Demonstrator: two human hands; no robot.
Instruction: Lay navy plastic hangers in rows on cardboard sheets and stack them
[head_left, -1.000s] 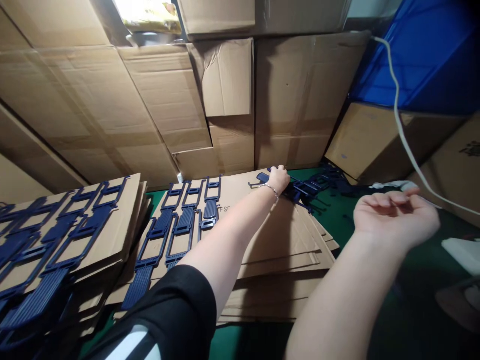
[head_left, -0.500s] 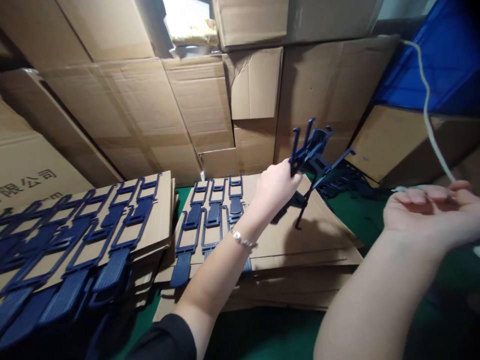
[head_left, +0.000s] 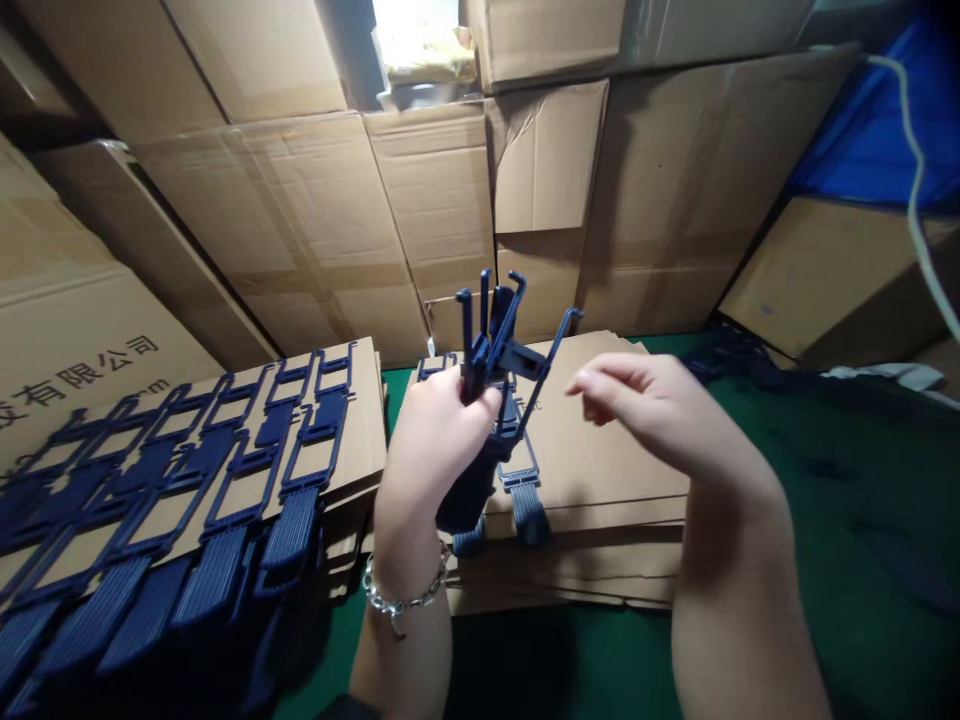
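My left hand [head_left: 442,430], with a chain bracelet at the wrist, grips a bunch of dark blue plastic frames [head_left: 506,350] whose hooked arms point upward. To its right, my right hand [head_left: 630,400] is raised with its fingers curled together, and it does not touch the bunch. Whether something small sits between its fingers is hidden. Below both hands lies a cardboard stack [head_left: 600,470]. A few blue frames [head_left: 521,475] rest flat on its left part, partly covered by my left hand and the bunch.
On the left, another cardboard stack [head_left: 360,440] bears rows of several blue frames [head_left: 247,480]. Large cartons [head_left: 300,220] form a wall behind. A blue bin [head_left: 885,140], a white cable [head_left: 919,190] and dark parts [head_left: 742,350] are at the right.
My left hand has moved left and nearer with the bunch. My right hand has come inward from the far right, its fingers now curled. The view has shifted somewhat to the right.
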